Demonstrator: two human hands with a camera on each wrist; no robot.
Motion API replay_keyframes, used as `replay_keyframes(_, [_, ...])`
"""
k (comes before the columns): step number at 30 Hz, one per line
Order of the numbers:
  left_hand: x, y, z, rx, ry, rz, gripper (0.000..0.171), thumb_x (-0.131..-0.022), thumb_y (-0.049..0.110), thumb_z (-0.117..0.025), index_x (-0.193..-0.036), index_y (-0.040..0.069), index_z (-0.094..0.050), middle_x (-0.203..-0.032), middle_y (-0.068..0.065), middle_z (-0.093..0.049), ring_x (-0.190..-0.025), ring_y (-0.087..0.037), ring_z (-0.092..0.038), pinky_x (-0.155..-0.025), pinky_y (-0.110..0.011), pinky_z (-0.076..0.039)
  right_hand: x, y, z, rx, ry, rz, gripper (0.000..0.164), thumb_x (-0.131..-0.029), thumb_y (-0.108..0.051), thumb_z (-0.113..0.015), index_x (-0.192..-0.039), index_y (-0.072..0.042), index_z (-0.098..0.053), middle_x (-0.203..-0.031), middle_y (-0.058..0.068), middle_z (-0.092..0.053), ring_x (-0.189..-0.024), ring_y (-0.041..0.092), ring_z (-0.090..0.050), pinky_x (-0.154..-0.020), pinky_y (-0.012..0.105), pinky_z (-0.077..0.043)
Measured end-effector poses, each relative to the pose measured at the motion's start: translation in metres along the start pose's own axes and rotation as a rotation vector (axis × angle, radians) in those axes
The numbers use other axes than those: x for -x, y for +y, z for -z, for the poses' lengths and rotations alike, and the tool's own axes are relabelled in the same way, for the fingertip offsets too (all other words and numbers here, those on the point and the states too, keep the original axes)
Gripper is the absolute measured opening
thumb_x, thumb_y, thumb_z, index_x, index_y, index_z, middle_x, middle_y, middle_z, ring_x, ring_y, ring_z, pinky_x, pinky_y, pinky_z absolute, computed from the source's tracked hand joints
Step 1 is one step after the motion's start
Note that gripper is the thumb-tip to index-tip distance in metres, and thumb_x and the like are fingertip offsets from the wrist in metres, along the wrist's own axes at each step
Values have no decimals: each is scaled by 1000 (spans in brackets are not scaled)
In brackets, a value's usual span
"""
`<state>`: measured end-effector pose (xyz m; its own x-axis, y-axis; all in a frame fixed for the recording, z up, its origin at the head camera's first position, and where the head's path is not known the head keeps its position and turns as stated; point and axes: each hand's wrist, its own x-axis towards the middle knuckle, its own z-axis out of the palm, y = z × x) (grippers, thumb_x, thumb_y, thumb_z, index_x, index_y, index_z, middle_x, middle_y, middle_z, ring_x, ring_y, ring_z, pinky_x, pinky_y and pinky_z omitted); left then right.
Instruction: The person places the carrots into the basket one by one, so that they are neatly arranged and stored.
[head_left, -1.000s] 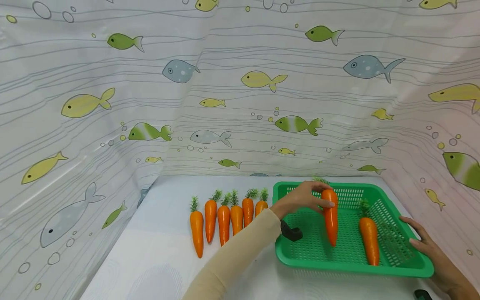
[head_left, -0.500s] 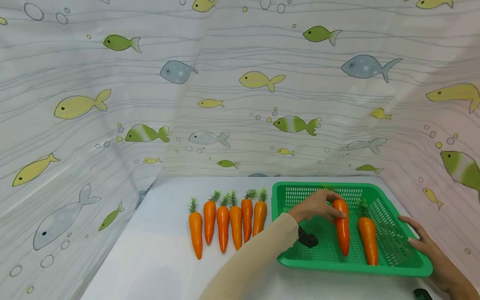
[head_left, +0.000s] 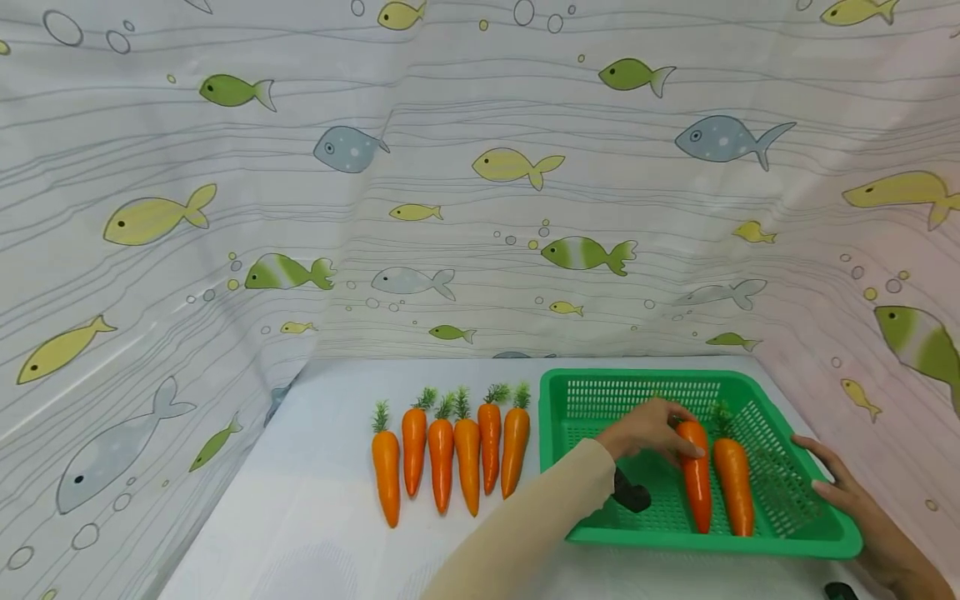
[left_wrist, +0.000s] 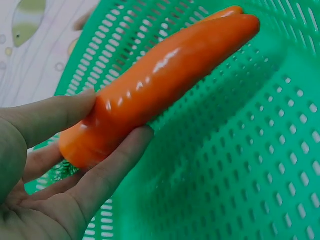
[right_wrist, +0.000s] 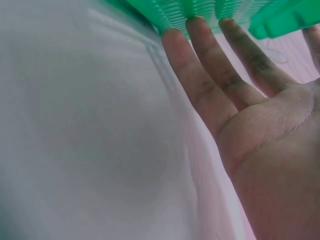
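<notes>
Inside a green plastic basket (head_left: 705,543), my left hand (head_left: 651,429) pinches an orange carrot (head_left: 697,492) by its thick top end, thumb on one side and fingers on the other. Its tip points toward the near rim. Close on its right lies another carrot (head_left: 735,483) with a feathery green top. In the left wrist view the held carrot (left_wrist: 165,75) slants across the basket, partly hiding the other one. My right hand (head_left: 847,492) is at the basket's right side. Its straight fingers (right_wrist: 205,82) touch the outer wall, seen in the right wrist view.
Several carrots (head_left: 467,467) with green tops lie in a row on the white table (head_left: 300,517), left of the basket. A fish-patterned sheet (head_left: 480,225) rises behind and along both sides. A dark device (head_left: 632,493) hangs below my left wrist.
My left hand has carried the carrot to the right and lowered it into the basket, close beside the other carrot. The right hand keeps its place at the basket's side.
</notes>
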<state>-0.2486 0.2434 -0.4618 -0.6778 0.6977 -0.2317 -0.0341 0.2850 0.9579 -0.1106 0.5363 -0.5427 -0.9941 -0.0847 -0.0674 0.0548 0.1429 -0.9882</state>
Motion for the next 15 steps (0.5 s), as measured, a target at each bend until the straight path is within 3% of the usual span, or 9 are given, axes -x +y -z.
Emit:
replay_keyframes(8, [-2, -2, -19, -44, 13, 61, 42, -88, -4, -79, -128, 4, -68, -91, -9, -67, -66, -26, -71, -71, -44, -64, 2, -1, -4, 3, 11, 7, 54, -113, -23, -26, -158, -49, -15, -149, -17, -11, -98, 8, -64, -73, 41, -63])
replay_keyframes(15, [-4, -3, -22, -39, 24, 94, 47, -89, -8, -77, -132, 7, -66, -90, -12, -67, -73, -32, -74, -73, -43, -64, 3, -4, -2, -12, -23, 36, 55, -113, -21, -24, -161, -45, -13, -149, -12, -12, -102, 8, -62, -75, 40, -63])
